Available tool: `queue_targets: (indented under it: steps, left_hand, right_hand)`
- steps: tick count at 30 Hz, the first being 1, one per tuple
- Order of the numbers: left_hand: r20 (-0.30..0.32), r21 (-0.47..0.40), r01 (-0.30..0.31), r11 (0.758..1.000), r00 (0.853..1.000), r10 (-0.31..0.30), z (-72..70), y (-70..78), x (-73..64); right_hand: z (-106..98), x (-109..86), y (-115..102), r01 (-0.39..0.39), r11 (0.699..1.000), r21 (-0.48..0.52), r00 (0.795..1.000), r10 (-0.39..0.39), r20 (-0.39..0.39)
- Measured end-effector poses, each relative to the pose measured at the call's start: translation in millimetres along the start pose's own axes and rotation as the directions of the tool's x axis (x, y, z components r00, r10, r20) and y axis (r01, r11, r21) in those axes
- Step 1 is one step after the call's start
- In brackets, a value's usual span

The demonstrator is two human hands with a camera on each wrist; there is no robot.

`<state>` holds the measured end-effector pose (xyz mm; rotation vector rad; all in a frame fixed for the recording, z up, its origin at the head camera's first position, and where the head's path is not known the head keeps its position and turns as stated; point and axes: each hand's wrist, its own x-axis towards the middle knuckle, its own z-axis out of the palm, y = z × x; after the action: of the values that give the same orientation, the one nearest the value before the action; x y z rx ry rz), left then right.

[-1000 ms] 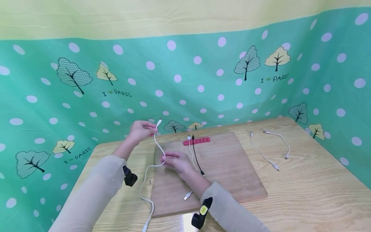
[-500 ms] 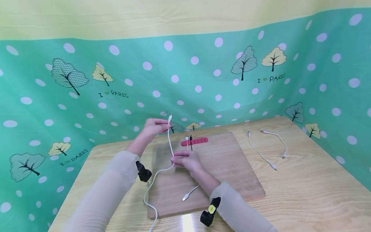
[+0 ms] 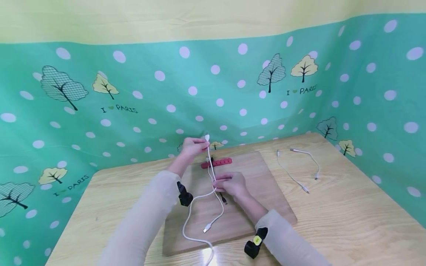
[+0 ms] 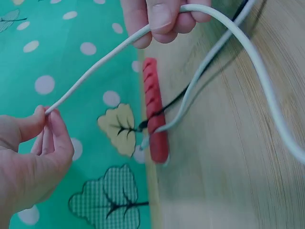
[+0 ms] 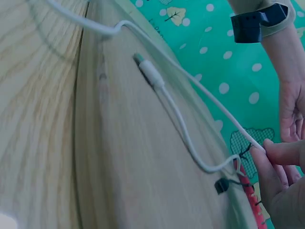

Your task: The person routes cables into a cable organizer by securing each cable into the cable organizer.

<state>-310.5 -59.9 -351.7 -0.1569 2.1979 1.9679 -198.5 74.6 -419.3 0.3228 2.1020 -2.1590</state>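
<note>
In the head view my left hand [image 3: 194, 147] pinches a white charging cable [image 3: 190, 218] just below its plug, which points up. My right hand [image 3: 232, 184] pinches the same cable lower down, so the stretch between is taut; the rest hangs in a loose curve toward the near edge. Below and behind the hands is a red cable holder [image 3: 223, 162] with a row of slots. A second white cable [image 3: 222, 211] and a black cable [image 4: 177, 98] sit in its slots at one end. Their other ends lie on the wooden board.
The wooden board [image 3: 263, 192] lies on a wooden table [image 3: 342, 207]. Two short white cables, one straighter [image 3: 290, 173] and one curved [image 3: 311, 153], lie right of the board. A green dotted curtain [image 3: 146, 125] stands behind the table.
Both hands have moved right with the white cable, from the board's left edge to over the red cable holder. The plug has swung more upright. The camera view has turned slightly right.
</note>
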Motion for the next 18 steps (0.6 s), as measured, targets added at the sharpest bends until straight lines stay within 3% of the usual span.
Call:
queue_targets:
  steps: [6,12,18]
  left_hand:
    - [-0.013,-0.026,0.015,1.0,1.0,-0.016,16.1,-12.4,15.9]
    - [-0.024,-0.002,0.05,0.999,0.998,-0.051,20.8,-24.8,26.6]
    - [-0.02,0.012,0.059,0.998,0.998,-0.059,24.6,-26.4,32.0]
  right_hand:
    - [-14.1,5.8,6.9,0.036,0.994,-0.103,0.997,-0.043,-0.068]
    - [-23.2,11.3,10.0,0.055,0.972,-0.229,0.994,-0.075,-0.08]
    - [-26.9,15.4,7.2,0.051,0.96,-0.276,0.993,-0.078,-0.086]
